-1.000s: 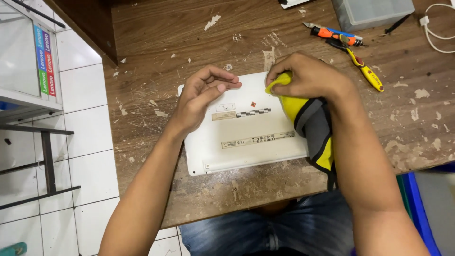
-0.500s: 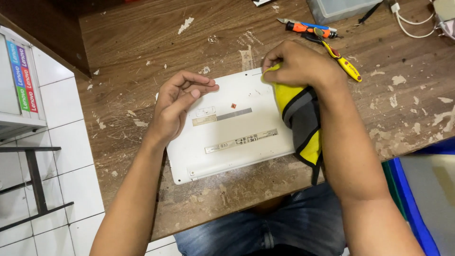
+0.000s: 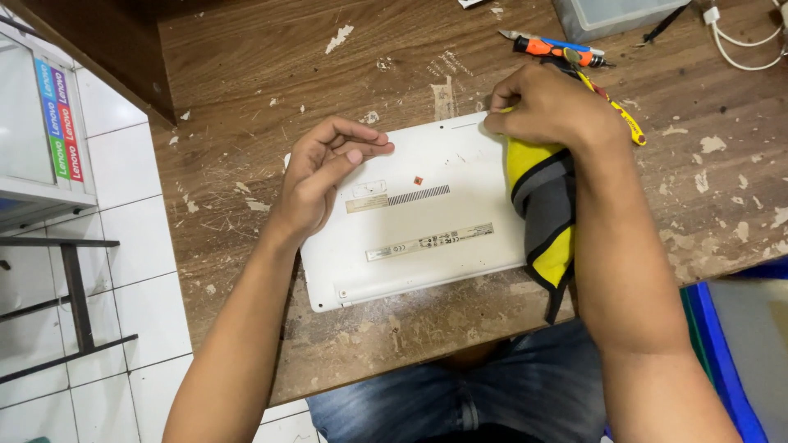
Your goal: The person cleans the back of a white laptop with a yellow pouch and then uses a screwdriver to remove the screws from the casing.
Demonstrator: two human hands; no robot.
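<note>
On the worn wooden counter (image 3: 246, 82) a white laptop (image 3: 427, 221) lay closed and bottom-up, square in front of the seated person. The left hand (image 3: 324, 176) rested on the laptop's near-left corner, fingers curled loosely and holding nothing, steadying the case. The right hand (image 3: 550, 107) was closed in a pinching grip at the laptop's far-right corner; what it pinched could not be told, though a yellow and grey cloth (image 3: 542, 205) hung from under it across the laptop's right edge. Beyond the laptop's far-right corner lay an orange screwdriver (image 3: 550, 47) and a yellow-handled tool (image 3: 620, 119). Judged stage: work on the far-right corner of the base. The next move would call for the left hand's firm hold on the case.
</note>
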